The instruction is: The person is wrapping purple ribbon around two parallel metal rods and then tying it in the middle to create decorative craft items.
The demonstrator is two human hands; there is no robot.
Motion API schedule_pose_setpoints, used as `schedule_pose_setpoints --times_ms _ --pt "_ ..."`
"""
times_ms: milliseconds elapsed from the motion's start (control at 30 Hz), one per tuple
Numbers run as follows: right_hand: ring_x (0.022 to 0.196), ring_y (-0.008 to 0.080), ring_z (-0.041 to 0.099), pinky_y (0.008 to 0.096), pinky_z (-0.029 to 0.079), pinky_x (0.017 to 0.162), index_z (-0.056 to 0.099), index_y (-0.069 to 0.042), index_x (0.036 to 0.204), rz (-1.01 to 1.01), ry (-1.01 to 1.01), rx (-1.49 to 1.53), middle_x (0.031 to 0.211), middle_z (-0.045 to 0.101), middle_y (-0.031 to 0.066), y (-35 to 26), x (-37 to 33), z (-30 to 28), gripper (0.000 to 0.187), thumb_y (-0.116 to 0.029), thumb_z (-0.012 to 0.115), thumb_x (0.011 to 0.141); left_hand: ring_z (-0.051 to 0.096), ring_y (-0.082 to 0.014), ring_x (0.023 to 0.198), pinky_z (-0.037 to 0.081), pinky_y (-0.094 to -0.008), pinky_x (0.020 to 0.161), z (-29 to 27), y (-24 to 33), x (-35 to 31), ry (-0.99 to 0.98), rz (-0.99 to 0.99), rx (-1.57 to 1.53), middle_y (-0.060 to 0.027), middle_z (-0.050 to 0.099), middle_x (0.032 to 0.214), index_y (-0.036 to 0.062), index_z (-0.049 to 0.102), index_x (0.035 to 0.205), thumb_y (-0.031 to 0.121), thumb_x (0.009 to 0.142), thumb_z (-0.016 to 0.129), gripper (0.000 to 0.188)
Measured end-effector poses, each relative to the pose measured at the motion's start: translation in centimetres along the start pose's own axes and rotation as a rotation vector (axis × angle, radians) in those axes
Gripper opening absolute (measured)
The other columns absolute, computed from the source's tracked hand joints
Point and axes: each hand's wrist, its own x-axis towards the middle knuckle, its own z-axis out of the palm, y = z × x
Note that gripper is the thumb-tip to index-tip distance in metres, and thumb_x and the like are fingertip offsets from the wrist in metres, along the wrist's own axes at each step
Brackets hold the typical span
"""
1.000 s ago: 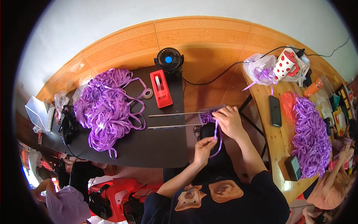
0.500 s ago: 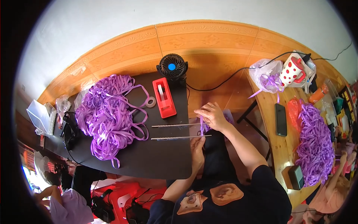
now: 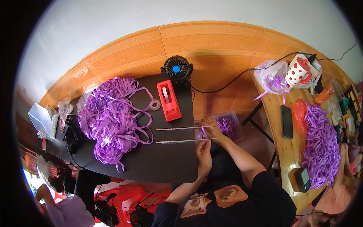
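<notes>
Left to right, I log: ribbon heap (image 3: 109, 123), loose loops. 2 rods (image 3: 177, 142) jut past the table (image 3: 162, 166) edge, obstructing. Left hand (image 3: 204, 156) bunched; right hand (image 3: 213, 131), fingers curled by a purple strip (image 3: 203, 132) between the rods; I can't tell either grip. Strip probably light, soft, slippery; I'd pinch it flatwise.

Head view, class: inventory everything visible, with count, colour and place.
Desk: 1, black, left
Table: 1, brown, right
Ribbon: 2 heaps, purple, desk and table
Fan: 1, black, desk's back
Dispenser: 1, red, by fan
Tape: 1, pale, by dispenser
Rods: 2, grey, over desk's edge
Box: 1, clear, desk's left
Bin: 1, clear, beside desk
Phone: 1, black, on table
Cup: 1, red-dotted white, table's back
Co-workers: 2 or more, lilac, peach, edges
Clutter: uncountable, mixed, edges
Left hand: 1, bare, by near rod
Right hand: 1, bare, by far rod
</notes>
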Motion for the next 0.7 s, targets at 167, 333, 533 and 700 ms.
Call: schedule_pose_setpoints --times_ms 167,333,533,700 --pt "0.069 0.0326 0.059 0.0393 0.046 0.060 0.066 -0.002 0.091 -0.035 0.085 0.138 0.077 0.061 0.0146 0.1 -4.7 2.1 0.016 -0.014 0.060 0.084 0.053 -0.0035 0.080 0.040 -0.0180 0.076 -2.1 0.0 -4.2 -0.078 -0.240 0.233 0.0002 0.063 0.089 0.0005 0.065 0.097 0.010 0.090 0.061 0.012" --pt "0.070 0.0197 0.059 0.0318 0.046 0.063 0.065 0.001 0.089 0.454 -0.071 0.496 0.075 0.061 0.0118 -1.0 -12.2 5.5 0.025 -0.022 0.055 0.092 0.049 -0.0032 0.067 0.040 -0.0179 0.065 -4.7 2.8 -6.5 -0.276 -0.212 0.215 0.0029 0.057 0.075 0.0043 0.059 0.090 0.012 0.090 0.062 0.008" --pt "0.084 0.0116 0.061 0.0244 0.049 0.076 0.064 0.003 0.105 0.735 -0.119 0.893 0.092 0.066 0.0068 -3.7 -18.1 6.7 0.025 -0.017 0.054 0.095 0.057 -0.0060 0.076 0.046 -0.0208 0.068 -8.0 5.0 -9.0 -0.420 -0.328 0.246 -0.0021 0.062 0.081 0.0001 0.062 0.090 0.004 0.088 0.062 0.004" --pt "0.081 0.0111 0.060 0.0246 0.049 0.075 0.065 0.002 0.104 1.025 -0.208 1.185 0.086 0.066 0.0064 -7.5 -18.9 5.4 0.030 -0.025 0.056 0.094 0.059 -0.0093 0.078 0.048 -0.0231 0.073 -8.1 5.6 -10.0 -0.378 -0.277 0.149 -0.0047 0.063 0.083 -0.0017 0.062 0.092 0.000 0.088 0.060 0.005"
